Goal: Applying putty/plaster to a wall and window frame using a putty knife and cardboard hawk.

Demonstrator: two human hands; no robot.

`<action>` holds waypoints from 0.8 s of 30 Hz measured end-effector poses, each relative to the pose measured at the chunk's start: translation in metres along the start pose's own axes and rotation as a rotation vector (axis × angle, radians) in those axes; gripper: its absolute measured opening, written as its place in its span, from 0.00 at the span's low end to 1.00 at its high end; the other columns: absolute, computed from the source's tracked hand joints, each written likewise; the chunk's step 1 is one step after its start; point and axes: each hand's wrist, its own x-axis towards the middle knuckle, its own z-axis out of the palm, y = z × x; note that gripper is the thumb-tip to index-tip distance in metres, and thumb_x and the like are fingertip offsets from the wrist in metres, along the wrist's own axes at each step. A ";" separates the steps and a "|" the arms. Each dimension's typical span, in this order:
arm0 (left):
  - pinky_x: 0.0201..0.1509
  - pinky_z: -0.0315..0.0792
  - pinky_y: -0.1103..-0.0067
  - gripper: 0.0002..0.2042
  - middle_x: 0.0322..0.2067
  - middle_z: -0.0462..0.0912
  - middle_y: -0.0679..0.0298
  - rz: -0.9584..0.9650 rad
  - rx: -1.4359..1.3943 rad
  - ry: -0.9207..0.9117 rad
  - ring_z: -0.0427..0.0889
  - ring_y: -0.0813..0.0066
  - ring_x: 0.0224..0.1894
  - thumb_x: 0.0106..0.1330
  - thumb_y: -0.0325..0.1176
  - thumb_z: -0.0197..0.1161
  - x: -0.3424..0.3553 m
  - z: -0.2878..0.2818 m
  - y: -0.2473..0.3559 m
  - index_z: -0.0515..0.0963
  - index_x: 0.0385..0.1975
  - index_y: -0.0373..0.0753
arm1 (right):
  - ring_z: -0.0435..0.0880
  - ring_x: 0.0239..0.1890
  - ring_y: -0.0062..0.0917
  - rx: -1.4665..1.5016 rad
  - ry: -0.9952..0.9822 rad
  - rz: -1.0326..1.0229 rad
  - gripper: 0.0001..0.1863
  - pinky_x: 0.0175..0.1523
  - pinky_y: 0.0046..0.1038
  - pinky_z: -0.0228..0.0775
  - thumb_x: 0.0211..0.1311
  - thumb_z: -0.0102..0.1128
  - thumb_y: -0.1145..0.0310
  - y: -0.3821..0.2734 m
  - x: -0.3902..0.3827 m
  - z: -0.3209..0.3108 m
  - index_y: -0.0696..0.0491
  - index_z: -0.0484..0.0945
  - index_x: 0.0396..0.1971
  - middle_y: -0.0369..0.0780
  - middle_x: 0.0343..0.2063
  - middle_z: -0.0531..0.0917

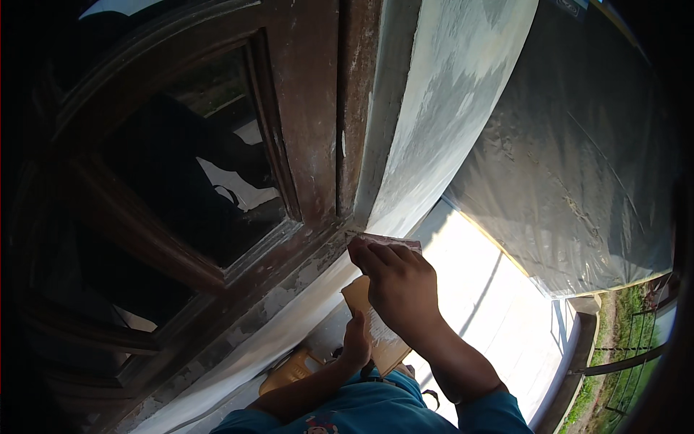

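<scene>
My right hand (401, 286) is closed around a flat reddish-brown piece (399, 241) with whitish smears; it looks like a putty spreader, though the fingers cover much of it. Its edge is at the corner of the wall (455, 79), beside the wooden window frame (311, 108), and I cannot tell whether it touches. Below it, close to my body, my left hand (355, 346) grips a tan board (356, 295) by its side. White ridged smears show on the board's face, and my right hand and forearm partly hide it.
Dark glass (181, 166) reflects a figure at the left. Clear plastic sheeting (564, 173) hangs over a dark surface on the right. A yellow-tan plastic chair or stool (290, 370) stands below my left arm. Sunlit pale floor (484, 304) reaches a low wall and metal railing (625, 365).
</scene>
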 end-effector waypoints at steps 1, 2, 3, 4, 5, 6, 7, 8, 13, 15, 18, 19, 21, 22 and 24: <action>0.61 0.66 0.70 0.27 0.49 0.74 0.54 0.000 0.002 0.002 0.74 0.65 0.54 0.77 0.52 0.30 0.000 0.001 0.001 0.65 0.58 0.34 | 0.84 0.39 0.28 0.045 0.039 -0.014 0.18 0.40 0.28 0.77 0.51 0.60 0.73 -0.009 -0.006 0.002 0.48 0.80 0.44 0.35 0.36 0.85; 0.60 0.66 0.69 0.28 0.49 0.74 0.54 0.138 0.254 -0.011 0.74 0.65 0.53 0.77 0.52 0.30 -0.003 0.005 0.002 0.64 0.59 0.34 | 0.85 0.38 0.29 0.087 0.077 -0.029 0.17 0.42 0.28 0.78 0.50 0.61 0.75 -0.018 -0.016 -0.001 0.48 0.83 0.43 0.36 0.36 0.86; 0.60 0.67 0.69 0.28 0.49 0.73 0.53 0.275 0.506 -0.023 0.75 0.65 0.53 0.77 0.53 0.31 -0.005 0.007 0.002 0.64 0.59 0.34 | 0.85 0.38 0.30 0.167 0.086 -0.029 0.15 0.42 0.29 0.79 0.51 0.61 0.76 -0.021 -0.024 -0.007 0.48 0.83 0.40 0.38 0.36 0.86; 0.60 0.67 0.69 0.28 0.49 0.73 0.53 0.274 0.505 -0.023 0.75 0.65 0.53 0.77 0.53 0.31 -0.002 0.002 -0.003 0.64 0.59 0.34 | 0.85 0.38 0.30 0.166 0.085 -0.029 0.15 0.42 0.29 0.79 0.51 0.61 0.76 -0.020 -0.026 -0.016 0.48 0.83 0.40 0.38 0.36 0.86; 0.62 0.66 0.69 0.28 0.54 0.72 0.56 0.134 0.206 -0.052 0.73 0.65 0.56 0.76 0.53 0.36 0.002 -0.007 -0.009 0.61 0.63 0.36 | 0.86 0.38 0.31 0.222 0.087 0.025 0.15 0.43 0.29 0.79 0.51 0.61 0.78 -0.018 -0.028 -0.024 0.48 0.84 0.40 0.38 0.37 0.86; 0.65 0.65 0.69 0.29 0.58 0.70 0.58 -0.006 -0.094 -0.078 0.72 0.66 0.60 0.76 0.54 0.41 0.002 -0.014 -0.014 0.58 0.66 0.38 | 0.86 0.39 0.32 0.279 0.087 0.080 0.15 0.43 0.30 0.79 0.51 0.61 0.79 -0.014 -0.031 -0.030 0.49 0.84 0.39 0.38 0.37 0.86; 0.65 0.64 0.67 0.29 0.58 0.70 0.58 -0.021 -0.075 -0.047 0.72 0.65 0.59 0.75 0.55 0.41 0.002 -0.013 -0.009 0.58 0.66 0.38 | 0.86 0.40 0.34 0.285 0.091 0.141 0.17 0.44 0.30 0.80 0.50 0.59 0.83 -0.002 -0.035 -0.029 0.51 0.85 0.40 0.40 0.38 0.86; 0.58 0.68 0.70 0.28 0.48 0.75 0.53 0.012 0.001 0.018 0.75 0.64 0.52 0.77 0.52 0.33 0.001 -0.013 -0.014 0.65 0.58 0.31 | 0.86 0.42 0.34 0.344 0.063 0.273 0.19 0.47 0.28 0.79 0.51 0.56 0.84 0.004 -0.036 -0.037 0.54 0.84 0.43 0.43 0.39 0.86; 0.59 0.68 0.70 0.28 0.50 0.75 0.55 -0.048 -0.230 -0.022 0.75 0.66 0.53 0.77 0.53 0.35 0.002 -0.003 0.003 0.65 0.59 0.33 | 0.87 0.42 0.28 0.659 0.144 0.670 0.15 0.48 0.28 0.77 0.61 0.55 0.77 0.056 -0.084 -0.016 0.55 0.82 0.47 0.46 0.39 0.87; 0.60 0.69 0.70 0.28 0.51 0.75 0.55 -0.039 -0.251 -0.022 0.75 0.66 0.54 0.77 0.53 0.35 0.008 -0.012 -0.004 0.64 0.60 0.33 | 0.86 0.42 0.27 0.711 0.114 0.766 0.15 0.48 0.27 0.77 0.61 0.57 0.76 0.059 -0.105 -0.011 0.56 0.81 0.47 0.46 0.38 0.87; 0.62 0.68 0.64 0.30 0.57 0.71 0.54 -0.016 -0.236 -0.104 0.73 0.61 0.59 0.75 0.56 0.37 0.020 -0.013 0.002 0.59 0.65 0.37 | 0.86 0.39 0.26 0.802 0.081 0.884 0.14 0.46 0.25 0.76 0.61 0.60 0.72 0.069 -0.125 -0.008 0.60 0.80 0.47 0.46 0.36 0.87; 0.64 0.68 0.59 0.32 0.61 0.68 0.54 -0.014 -0.204 -0.171 0.70 0.57 0.62 0.74 0.58 0.38 0.022 -0.011 0.007 0.55 0.68 0.40 | 0.86 0.38 0.25 0.807 0.034 0.914 0.14 0.45 0.25 0.76 0.61 0.60 0.72 0.069 -0.127 -0.010 0.60 0.80 0.46 0.45 0.35 0.87; 0.64 0.68 0.59 0.32 0.60 0.69 0.54 -0.052 -0.247 -0.174 0.71 0.57 0.62 0.74 0.58 0.38 0.024 0.000 0.015 0.56 0.68 0.40 | 0.86 0.37 0.24 0.809 -0.011 0.951 0.13 0.44 0.25 0.76 0.61 0.60 0.72 0.076 -0.128 -0.011 0.60 0.80 0.45 0.45 0.34 0.87; 0.64 0.69 0.60 0.32 0.60 0.69 0.54 -0.083 -0.288 -0.174 0.71 0.57 0.62 0.74 0.58 0.37 0.021 0.007 0.019 0.56 0.67 0.40 | 0.85 0.35 0.22 0.833 -0.056 0.952 0.12 0.43 0.24 0.76 0.60 0.60 0.75 0.080 -0.132 -0.007 0.61 0.80 0.43 0.43 0.33 0.87; 0.63 0.70 0.63 0.31 0.59 0.71 0.53 -0.099 -0.309 -0.179 0.73 0.60 0.60 0.75 0.57 0.37 0.020 0.028 0.033 0.57 0.66 0.37 | 0.84 0.34 0.19 0.858 -0.102 0.956 0.10 0.42 0.23 0.76 0.60 0.60 0.77 0.090 -0.135 -0.006 0.62 0.79 0.41 0.41 0.32 0.86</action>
